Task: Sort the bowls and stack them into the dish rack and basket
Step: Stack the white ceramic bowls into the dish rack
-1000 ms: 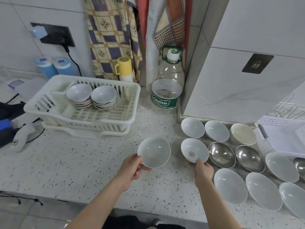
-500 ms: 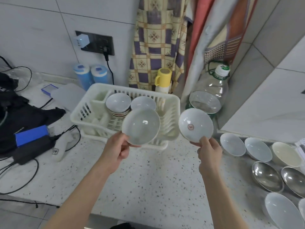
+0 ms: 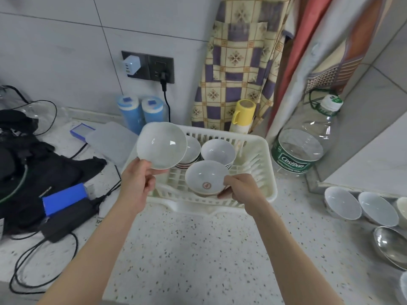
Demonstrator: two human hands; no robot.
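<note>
Since half a second ago you have carried both bowls forward over the rack (image 3: 262, 150). Your right hand (image 3: 241, 188) has come down: the marked bowl (image 3: 206, 178), the one with a red emblem inside, now sits low in the rack's near part, just in front of the right stack (image 3: 218, 151), where before it hung in the air to the rack's right. Your fingers (image 3: 223, 195) are curled round its near rim; whether it rests on the rack floor cannot be told. Your left hand (image 3: 137, 181) has lifted the plain bowl (image 3: 161, 145) higher and farther back, tilted toward you, pinched at its lower rim between thumb and fingers. It now covers much of the left stack (image 3: 192, 150).

Around the rack: two blue canisters (image 3: 141, 111) and a yellow mug (image 3: 243, 113) stand behind it by the wall, a large clear bottle (image 3: 308, 139) just to its right. On the tabletop (image 3: 198, 249) at the far right wait two white bowls (image 3: 361, 205) and a steel bowl (image 3: 391, 245), well apart from the rack. To the left lie black gear and cables (image 3: 33, 172) with a blue block (image 3: 65, 198).
</note>
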